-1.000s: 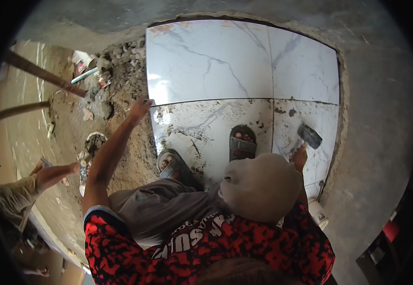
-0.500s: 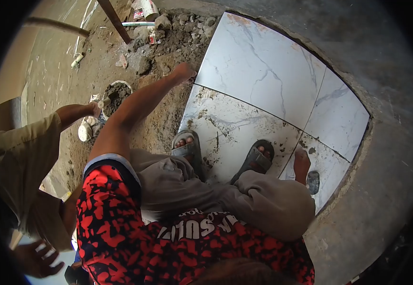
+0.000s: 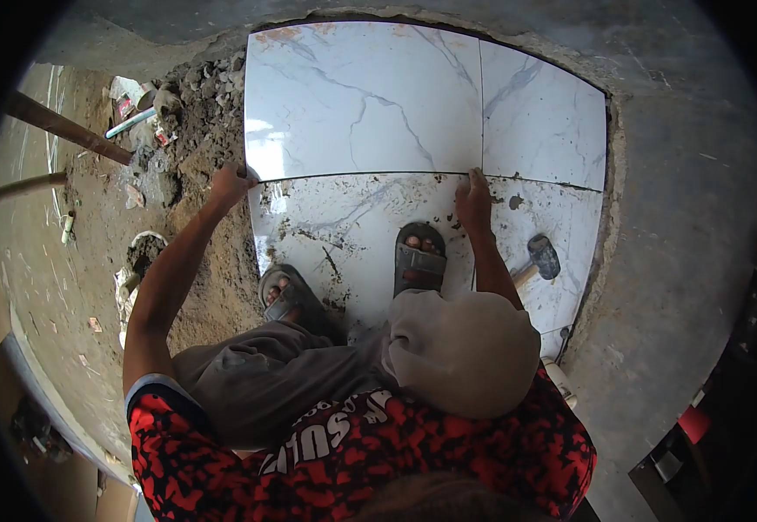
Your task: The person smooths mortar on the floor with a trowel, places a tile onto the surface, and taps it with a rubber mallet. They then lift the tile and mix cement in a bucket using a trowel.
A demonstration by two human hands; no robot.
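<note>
At the near left corner of the large white marbled floor tile [image 3: 344, 96], my left hand [image 3: 232, 185] has its fingers curled against the edge. My right hand [image 3: 474, 198] touches the seam by that tile's near right corner, fingers bent and pressed together; whether anything is between them is hidden. A mud-spotted tile [image 3: 344, 226] lies on the near side of the seam, under my sandalled feet. A rubber mallet [image 3: 543, 257] with a dark head rests on the tiles, right of my right forearm, which partly hides its wooden handle.
Broken mortar and rubble [image 3: 209, 96] lie left of the tiles. A bucket of dark mortar [image 3: 145, 248] stands beside my left forearm. Two poles [image 3: 70, 128] jut in at the left. Grey concrete [image 3: 674, 235] borders the tiles on the right.
My view has turned, and the tiles now sit squarer before me. My right hand has moved from beside the mallet to the seam. The other person at the left is out of view.
</note>
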